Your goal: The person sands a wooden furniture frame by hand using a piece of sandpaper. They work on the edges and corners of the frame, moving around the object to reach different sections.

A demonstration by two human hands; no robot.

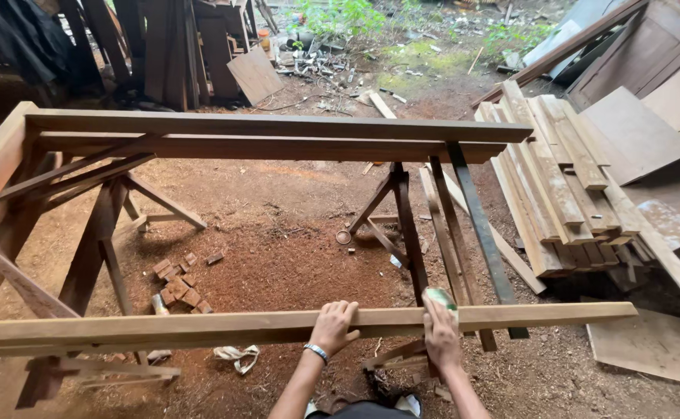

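A long pale wooden rail (pixel 200 328) runs across the near side of a large wooden frame resting on trestles. My left hand (pixel 333 327), with a bracelet at the wrist, grips over the rail's top edge. My right hand (pixel 440 335) presses a small folded piece of greenish-white sandpaper (pixel 441 298) against the rail, just right of the left hand. The frame's far rail (pixel 278 126) lies parallel, further away.
A stack of planks (pixel 565 186) lies to the right on the dirt floor. Small wood offcuts (pixel 179 281) sit on the sawdust under the frame. Wooden trestles (pixel 398 225) hold the frame. Boards lean at the back left, and panels lie at the far right.
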